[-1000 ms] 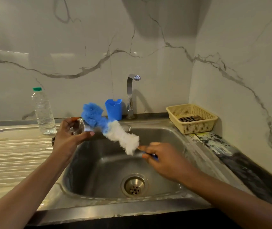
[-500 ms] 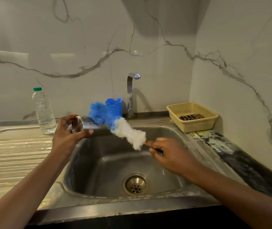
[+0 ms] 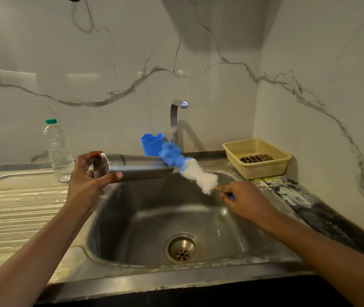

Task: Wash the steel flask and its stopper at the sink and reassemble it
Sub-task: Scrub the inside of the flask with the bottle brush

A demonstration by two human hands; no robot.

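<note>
The marble-patterned wall [image 3: 110,63], glossy with grey veins, fills the back and the right side. Below it lies the steel sink [image 3: 132,273], a rounded rectangular bowl of dull brushed metal. Its ribbed draining board [image 3: 10,207] runs off toward nine o'clock. A dark paint-spattered counter [image 3: 309,207] edges it toward three o'clock. The bowl is open beneath both hands, with free room down to the round drain [image 3: 182,248] at six o'clock.

The flask [image 3: 141,168], a smooth steel cylinder, is held above the bowl's rear rim, nearly level. Its long axis runs nine to three o'clock, flat base toward nine, mouth toward three. The left hand [image 3: 86,182] grips the base end, thumb and fingers curled round it.

The brush [image 3: 190,171], fluffy white with a blue tuft, slants from the flask's mouth down toward four o'clock (motion blur hides whether its tip is inside). The right hand [image 3: 245,200] pinches its thin blue handle, fingers curled.

At two o'clock sits a cream lattice basket [image 3: 265,169]. A clear ridged plastic bottle [image 3: 58,151] stands upright at ten o'clock. At twelve, a boxy blue holder [image 3: 152,144] sits just beside the curved chrome tap [image 3: 174,120].
</note>
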